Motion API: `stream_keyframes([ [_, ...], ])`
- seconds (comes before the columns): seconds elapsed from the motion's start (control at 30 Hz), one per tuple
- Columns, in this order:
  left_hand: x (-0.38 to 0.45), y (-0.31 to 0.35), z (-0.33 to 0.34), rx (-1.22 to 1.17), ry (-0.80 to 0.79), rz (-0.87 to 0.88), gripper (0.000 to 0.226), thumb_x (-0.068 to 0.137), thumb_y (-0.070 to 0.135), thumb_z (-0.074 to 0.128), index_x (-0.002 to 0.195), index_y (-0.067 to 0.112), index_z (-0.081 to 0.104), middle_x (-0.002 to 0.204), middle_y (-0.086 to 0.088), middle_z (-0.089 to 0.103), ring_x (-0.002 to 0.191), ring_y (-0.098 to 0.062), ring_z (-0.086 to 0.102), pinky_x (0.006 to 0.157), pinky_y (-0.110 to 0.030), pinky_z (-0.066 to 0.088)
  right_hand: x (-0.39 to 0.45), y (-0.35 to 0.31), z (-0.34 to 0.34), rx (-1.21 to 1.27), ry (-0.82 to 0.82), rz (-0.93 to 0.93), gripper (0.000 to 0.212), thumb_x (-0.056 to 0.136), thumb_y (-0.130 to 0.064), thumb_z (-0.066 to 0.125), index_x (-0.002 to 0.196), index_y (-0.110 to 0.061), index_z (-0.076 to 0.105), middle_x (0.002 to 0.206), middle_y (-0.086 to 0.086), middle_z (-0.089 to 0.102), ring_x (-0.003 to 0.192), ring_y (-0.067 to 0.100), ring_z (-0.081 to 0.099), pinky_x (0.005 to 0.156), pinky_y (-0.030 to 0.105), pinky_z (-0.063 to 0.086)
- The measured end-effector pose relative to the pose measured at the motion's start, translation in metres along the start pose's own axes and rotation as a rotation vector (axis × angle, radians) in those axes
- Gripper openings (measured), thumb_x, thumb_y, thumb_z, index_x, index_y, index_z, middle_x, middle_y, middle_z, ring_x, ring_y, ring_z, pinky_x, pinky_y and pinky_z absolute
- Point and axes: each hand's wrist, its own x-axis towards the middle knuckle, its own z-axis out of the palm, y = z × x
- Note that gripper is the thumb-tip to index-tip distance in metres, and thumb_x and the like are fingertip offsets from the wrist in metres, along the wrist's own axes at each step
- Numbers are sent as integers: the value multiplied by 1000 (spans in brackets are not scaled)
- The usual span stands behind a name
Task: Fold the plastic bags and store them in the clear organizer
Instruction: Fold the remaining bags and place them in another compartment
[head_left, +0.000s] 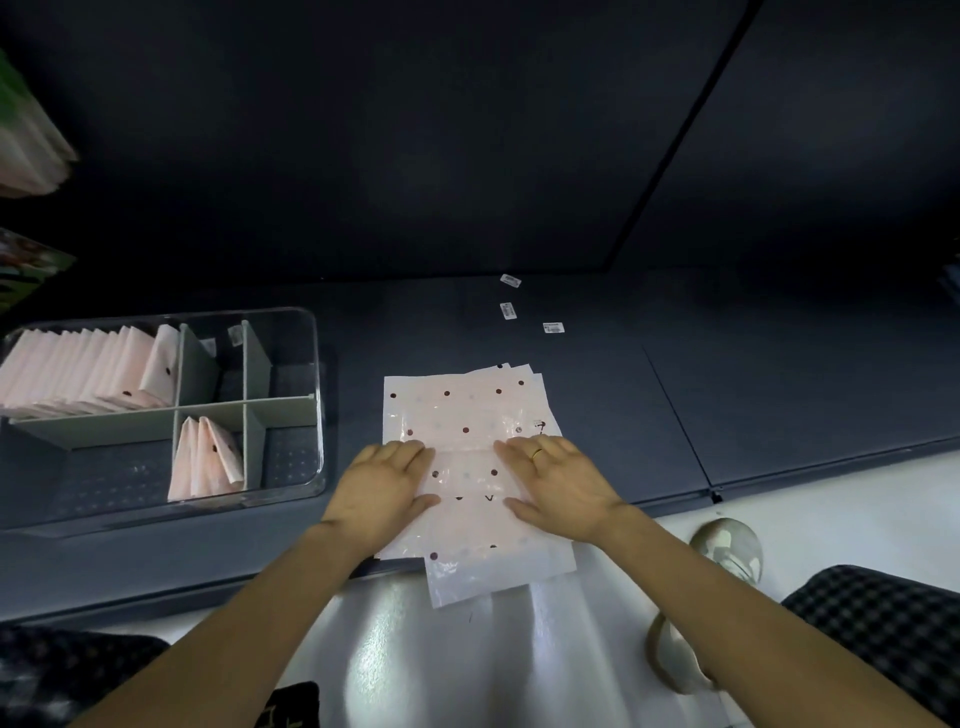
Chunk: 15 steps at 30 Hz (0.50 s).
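Left hand (382, 480) and right hand (558, 480) pressed flat, fingers spread, on the dotted pink plastic bags (467, 415), stacked right of the clear organizer (291, 415) holding folded bags (83, 371).

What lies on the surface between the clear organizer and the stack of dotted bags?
Nothing: in the head view, the dark surface between the clear organizer and the dotted bags is bare.
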Motion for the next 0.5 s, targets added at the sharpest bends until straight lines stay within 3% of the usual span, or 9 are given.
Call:
stream_keyframes([
  [0.07,-2,-1,-2,57,40,38,63,87,48,58,135,9,48,130,-6,57,116,-23,56,99,-34,41,2,-2,2,-62,67,-12,62,73,-41,70,125,-10,59,112,5,67,95,22,65,86,30,53],
  [0.17,-5,-1,-1,67,98,60,67,75,49,73,123,5,60,116,-9,65,102,-25,64,86,-35,51,7,-6,7,-108,169,0,60,58,-19,79,116,-11,67,99,1,72,78,18,67,75,26,56],
  [0.23,-5,-2,0,39,134,68,68,70,48,77,120,4,63,113,-9,66,100,-25,65,83,-36,53,6,-7,10,-61,220,28,60,58,-20,80,116,-11,67,99,2,72,80,19,68,77,26,55],
  [0.33,-3,-4,3,83,189,104,63,62,43,84,110,4,69,104,-8,69,89,-24,68,74,-32,56,2,-7,10,51,232,66,62,67,-39,77,120,-11,64,107,3,70,90,21,67,83,31,54],
  [0.5,1,-6,6,10,272,112,42,62,6,80,103,4,71,93,-8,72,77,-24,69,69,-31,56,-3,-10,7,47,138,92,66,79,-53,65,128,-10,57,124,6,62,108,24,62,96,36,46],
])
